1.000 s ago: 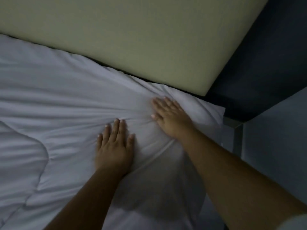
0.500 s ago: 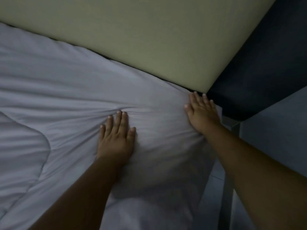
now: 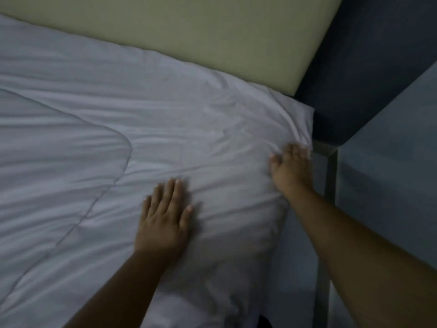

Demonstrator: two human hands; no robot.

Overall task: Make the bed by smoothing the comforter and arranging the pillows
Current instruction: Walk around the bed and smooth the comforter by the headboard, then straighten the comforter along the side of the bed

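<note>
Left hand [image 3: 164, 221] flat, fingers spread, on one white comforter [image 3: 94, 162]; right hand [image 3: 292, 166], blurred, flat at its edge. One headboard [image 3: 189, 31].

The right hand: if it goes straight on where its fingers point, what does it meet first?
Likely the creased corner of the white bedding, just ahead of the right hand. Beyond that corner comes the dark wall, though depth there is unclear.
</note>
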